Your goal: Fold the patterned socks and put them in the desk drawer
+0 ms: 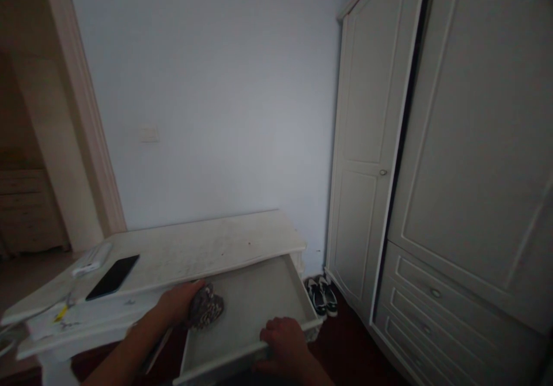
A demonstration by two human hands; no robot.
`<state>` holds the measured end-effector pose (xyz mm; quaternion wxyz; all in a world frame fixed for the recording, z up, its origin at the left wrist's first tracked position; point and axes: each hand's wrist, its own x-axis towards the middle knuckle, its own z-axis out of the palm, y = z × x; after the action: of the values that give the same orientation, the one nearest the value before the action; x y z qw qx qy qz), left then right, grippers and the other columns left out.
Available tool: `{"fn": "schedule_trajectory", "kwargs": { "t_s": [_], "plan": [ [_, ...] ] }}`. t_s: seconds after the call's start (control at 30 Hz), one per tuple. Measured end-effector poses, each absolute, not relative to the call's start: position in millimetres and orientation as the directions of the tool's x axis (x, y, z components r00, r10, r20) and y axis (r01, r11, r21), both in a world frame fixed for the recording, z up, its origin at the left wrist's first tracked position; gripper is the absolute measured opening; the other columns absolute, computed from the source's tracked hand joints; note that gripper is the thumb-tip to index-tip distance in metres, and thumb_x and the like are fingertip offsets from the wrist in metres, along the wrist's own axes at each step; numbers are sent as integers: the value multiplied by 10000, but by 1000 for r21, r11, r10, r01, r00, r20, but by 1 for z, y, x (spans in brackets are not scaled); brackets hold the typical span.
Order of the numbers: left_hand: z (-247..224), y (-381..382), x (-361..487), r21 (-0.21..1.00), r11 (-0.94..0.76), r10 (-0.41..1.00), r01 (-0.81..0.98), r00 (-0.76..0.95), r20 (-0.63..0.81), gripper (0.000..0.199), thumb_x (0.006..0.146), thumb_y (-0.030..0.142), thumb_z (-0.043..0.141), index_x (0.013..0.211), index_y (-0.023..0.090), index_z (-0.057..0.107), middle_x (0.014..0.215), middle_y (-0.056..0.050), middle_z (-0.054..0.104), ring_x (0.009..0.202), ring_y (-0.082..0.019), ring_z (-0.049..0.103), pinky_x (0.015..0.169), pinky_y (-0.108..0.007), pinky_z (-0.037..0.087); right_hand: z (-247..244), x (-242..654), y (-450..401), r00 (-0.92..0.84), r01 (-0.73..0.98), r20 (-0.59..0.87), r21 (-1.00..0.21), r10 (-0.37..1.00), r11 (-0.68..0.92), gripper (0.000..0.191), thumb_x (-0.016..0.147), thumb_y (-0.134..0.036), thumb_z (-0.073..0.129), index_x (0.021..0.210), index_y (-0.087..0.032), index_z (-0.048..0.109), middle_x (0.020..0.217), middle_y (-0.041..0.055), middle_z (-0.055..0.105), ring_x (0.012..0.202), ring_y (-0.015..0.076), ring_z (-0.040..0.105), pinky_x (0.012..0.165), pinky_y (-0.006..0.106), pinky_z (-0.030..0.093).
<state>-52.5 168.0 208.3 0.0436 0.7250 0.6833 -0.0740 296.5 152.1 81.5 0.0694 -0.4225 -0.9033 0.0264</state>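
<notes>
Dim room, view looking down at a white dresser (203,248) against a pale wall (207,86). Its top drawer (254,305) is pulled out.

Left hand (179,301) reaches into the drawer's left rear corner, fingers closed around a crumpled patterned cloth (206,306). The cloth sits inside the drawer, pressed against its floor just under the overhanging dresser top. Rest of the drawer floor visible as bare grey-white board.

Right hand (283,340) grips the drawer's front edge, fingers curled over the rim, palm on the outside face.

On the dresser top, left end: a black phone (113,276) lying flat, screen dark. Just beside it, farther left, a white oblong object (92,259), too blurred to identify. Some scattered marks and a yellow scrap (61,313) on the near left edge.

Right side: tall white wardrobe (453,161) with panelled doors, small round knob (382,172), drawers below. On the dark floor between dresser and wardrobe, a pair of black-and-white shoes (322,296), side by side. Doorway frame (82,103) at far left.
</notes>
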Motion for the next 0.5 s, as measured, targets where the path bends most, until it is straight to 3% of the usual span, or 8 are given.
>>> {"fn": "schedule_trajectory", "kwargs": {
  "t_s": [0.23, 0.4, 0.5],
  "plan": [
    [208, 164, -48, -32, -51, 986, 998, 45, -159, 911, 693, 250, 761, 1571, 255, 517, 1617, -153, 573, 1476, -339, 562, 1171, -417, 462, 85, 297, 151, -631, 763, 86, -105, 771, 637, 622, 771, -824, 766, 1038, -262, 755, 1050, 63, 779, 1025, 314, 734, 890, 400, 545],
    [210, 162, -46, -6, -44, 989, 999, 43, -139, 904, 659, 181, 758, 1536, 258, 553, 1525, -184, 650, 1412, -389, 614, 1131, -495, 493, 92, 299, 147, -635, 755, 107, -124, 765, 644, 602, 784, -809, 766, 1030, -260, 758, 1062, 75, 782, 1035, 323, 730, 901, 405, 534],
    [214, 159, -43, 43, -73, 990, 996, 77, -118, 785, 635, 163, 769, 1412, 219, 673, 1387, -223, 729, 1307, -465, 673, 1076, -581, 522, 89, 299, 147, -636, 751, 121, -133, 762, 647, 587, 778, -790, 783, 1031, -261, 760, 1065, 70, 782, 1050, 321, 727, 909, 401, 527]
  ]
}}
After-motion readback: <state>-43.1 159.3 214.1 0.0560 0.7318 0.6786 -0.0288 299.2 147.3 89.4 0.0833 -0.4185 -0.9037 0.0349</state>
